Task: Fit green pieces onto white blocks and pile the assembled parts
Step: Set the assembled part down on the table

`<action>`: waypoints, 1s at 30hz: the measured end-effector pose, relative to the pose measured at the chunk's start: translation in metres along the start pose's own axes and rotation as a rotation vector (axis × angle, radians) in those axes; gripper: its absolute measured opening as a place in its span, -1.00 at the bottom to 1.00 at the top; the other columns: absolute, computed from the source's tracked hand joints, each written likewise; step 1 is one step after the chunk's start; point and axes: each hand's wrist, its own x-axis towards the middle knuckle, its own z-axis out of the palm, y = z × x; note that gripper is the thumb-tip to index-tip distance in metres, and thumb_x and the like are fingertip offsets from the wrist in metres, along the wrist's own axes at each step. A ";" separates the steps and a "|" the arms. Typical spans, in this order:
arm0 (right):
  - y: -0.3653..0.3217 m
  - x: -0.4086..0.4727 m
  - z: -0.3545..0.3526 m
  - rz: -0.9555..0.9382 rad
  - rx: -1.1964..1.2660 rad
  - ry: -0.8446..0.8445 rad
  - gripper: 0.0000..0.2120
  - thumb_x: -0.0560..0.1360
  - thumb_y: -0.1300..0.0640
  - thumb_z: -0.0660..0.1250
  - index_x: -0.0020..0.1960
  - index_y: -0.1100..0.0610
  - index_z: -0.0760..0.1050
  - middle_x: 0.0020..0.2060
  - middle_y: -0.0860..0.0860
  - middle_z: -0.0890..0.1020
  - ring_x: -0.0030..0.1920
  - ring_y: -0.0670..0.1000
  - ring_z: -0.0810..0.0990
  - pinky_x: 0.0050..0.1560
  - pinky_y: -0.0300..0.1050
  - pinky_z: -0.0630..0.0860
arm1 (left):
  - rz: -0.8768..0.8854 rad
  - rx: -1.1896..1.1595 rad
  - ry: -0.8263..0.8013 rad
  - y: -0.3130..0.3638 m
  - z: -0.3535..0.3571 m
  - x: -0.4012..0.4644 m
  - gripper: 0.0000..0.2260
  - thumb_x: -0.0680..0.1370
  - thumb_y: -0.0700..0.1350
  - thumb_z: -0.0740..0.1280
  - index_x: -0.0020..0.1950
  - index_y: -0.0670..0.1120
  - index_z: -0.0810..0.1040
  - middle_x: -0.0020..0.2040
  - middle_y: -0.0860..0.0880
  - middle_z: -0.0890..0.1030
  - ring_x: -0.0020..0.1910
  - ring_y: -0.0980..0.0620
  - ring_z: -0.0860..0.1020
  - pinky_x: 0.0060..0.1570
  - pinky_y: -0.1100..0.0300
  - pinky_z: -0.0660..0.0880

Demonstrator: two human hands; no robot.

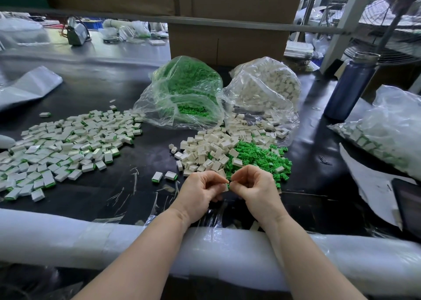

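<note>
Wide pile of assembled parts (61,144) sprawls left on the dark table (109,81), loose white blocks (205,149) and green pieces (259,156) heaped centre, while left hand (200,192) and right hand (252,190) pinch one small white block (226,187) between fingertips, its orientation mostly hidden.

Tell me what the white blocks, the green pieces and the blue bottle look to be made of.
White blocks: likely moulded plastic, smooth, uniform, faintly glossy faces.
Green pieces: likely plastic too, one bright even colour, matte.
Blue bottle: probably coated metal, satin sheen, bare silvery neck.
</note>
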 end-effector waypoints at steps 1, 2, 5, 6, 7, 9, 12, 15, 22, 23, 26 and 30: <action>0.000 0.000 0.000 0.003 0.004 -0.004 -0.81 0.36 0.41 0.41 -0.25 0.15 0.52 -0.34 0.05 0.59 -0.32 -0.07 0.53 -0.26 -0.30 0.50 | 0.001 0.006 -0.004 0.000 0.000 0.000 -0.82 0.48 -0.36 0.34 -0.20 -0.09 0.59 -0.31 -0.01 0.56 -0.44 0.26 0.49 -0.29 0.40 0.48; 0.000 0.000 0.000 0.007 0.007 -0.009 -0.80 0.36 0.42 0.41 -0.26 0.14 0.52 -0.35 0.04 0.59 -0.32 -0.07 0.53 -0.26 -0.29 0.50 | 0.003 0.013 -0.008 0.001 -0.001 0.000 -0.82 0.49 -0.36 0.34 -0.20 -0.09 0.59 -0.30 -0.01 0.56 -0.43 0.26 0.49 -0.28 0.40 0.49; 0.000 0.000 -0.001 0.017 0.009 -0.025 -0.77 0.36 0.43 0.41 -0.28 0.12 0.52 -0.35 0.03 0.59 -0.32 -0.05 0.53 -0.26 -0.25 0.50 | 0.008 0.038 -0.020 0.002 -0.001 0.000 -0.84 0.49 -0.35 0.33 -0.18 -0.11 0.60 -0.27 -0.03 0.57 -0.39 0.21 0.50 -0.25 0.38 0.50; -0.001 0.000 -0.001 0.020 0.010 -0.029 -0.77 0.36 0.43 0.41 -0.29 0.12 0.52 -0.35 0.04 0.59 -0.32 -0.05 0.53 -0.25 -0.24 0.51 | 0.007 0.043 -0.023 0.001 -0.001 0.000 -0.84 0.49 -0.35 0.33 -0.17 -0.11 0.60 -0.27 -0.03 0.57 -0.38 0.19 0.50 -0.25 0.37 0.50; -0.001 0.000 -0.001 0.023 0.011 -0.033 -0.76 0.36 0.43 0.41 -0.29 0.11 0.52 -0.35 0.04 0.59 -0.32 -0.05 0.54 -0.25 -0.24 0.51 | 0.006 0.049 -0.025 0.001 -0.001 0.000 -0.84 0.49 -0.34 0.34 -0.17 -0.10 0.60 -0.27 -0.03 0.57 -0.38 0.18 0.50 -0.25 0.37 0.50; -0.002 0.000 -0.001 0.026 0.012 -0.039 -0.76 0.35 0.43 0.41 -0.30 0.11 0.52 -0.35 0.03 0.59 -0.33 -0.06 0.54 -0.26 -0.26 0.51 | 0.007 0.062 -0.031 0.001 -0.001 0.000 -0.83 0.49 -0.34 0.34 -0.19 -0.08 0.59 -0.28 -0.01 0.57 -0.38 0.22 0.50 -0.26 0.39 0.48; -0.003 0.000 -0.002 0.028 0.012 -0.046 -0.75 0.35 0.44 0.40 -0.31 0.11 0.51 -0.37 0.02 0.58 -0.34 -0.08 0.52 -0.28 -0.29 0.49 | 0.009 0.072 -0.041 0.001 -0.001 0.000 -0.81 0.49 -0.34 0.34 -0.20 -0.06 0.58 -0.29 0.02 0.56 -0.39 0.25 0.48 -0.26 0.41 0.46; -0.003 -0.001 -0.002 0.028 0.009 -0.070 -0.75 0.35 0.44 0.40 -0.31 0.12 0.50 -0.37 0.03 0.57 -0.34 -0.06 0.51 -0.28 -0.27 0.49 | 0.008 0.109 -0.064 -0.001 0.000 0.000 -0.83 0.49 -0.33 0.34 -0.18 -0.08 0.59 -0.28 0.03 0.57 -0.33 0.19 0.49 -0.21 0.36 0.48; -0.002 0.000 0.000 0.027 0.036 -0.018 -0.81 0.38 0.39 0.40 -0.26 0.13 0.52 -0.37 0.04 0.59 -0.36 -0.09 0.53 -0.31 -0.29 0.50 | 0.057 0.085 -0.008 -0.002 0.001 0.001 -0.81 0.50 -0.31 0.34 -0.18 -0.01 0.58 -0.29 0.03 0.58 -0.41 0.26 0.49 -0.24 0.38 0.49; -0.001 0.001 0.001 0.029 0.046 -0.010 -0.81 0.39 0.39 0.40 -0.25 0.12 0.53 -0.36 0.03 0.59 -0.36 -0.10 0.54 -0.31 -0.30 0.50 | 0.069 0.095 -0.005 -0.002 0.001 0.001 -0.81 0.49 -0.29 0.36 -0.18 0.01 0.57 -0.28 0.03 0.59 -0.39 0.27 0.49 -0.23 0.38 0.49; 0.000 0.002 0.001 0.038 0.073 0.007 -0.81 0.40 0.38 0.38 -0.26 0.11 0.54 -0.38 0.00 0.60 -0.38 -0.12 0.55 -0.35 -0.33 0.47 | 0.085 0.145 -0.016 -0.003 0.001 0.001 -0.81 0.44 -0.28 0.43 -0.14 0.02 0.57 -0.24 0.04 0.61 -0.33 0.29 0.52 -0.20 0.42 0.48; 0.000 0.001 0.001 0.049 0.170 0.002 -0.85 0.44 0.34 0.38 -0.23 0.12 0.58 -0.45 -0.03 0.63 -0.42 -0.13 0.58 -0.39 -0.32 0.48 | 0.077 0.142 0.025 -0.006 0.002 0.003 -0.89 0.50 -0.21 0.37 -0.03 -0.04 0.54 -0.18 -0.07 0.64 -0.23 0.08 0.58 -0.12 0.27 0.52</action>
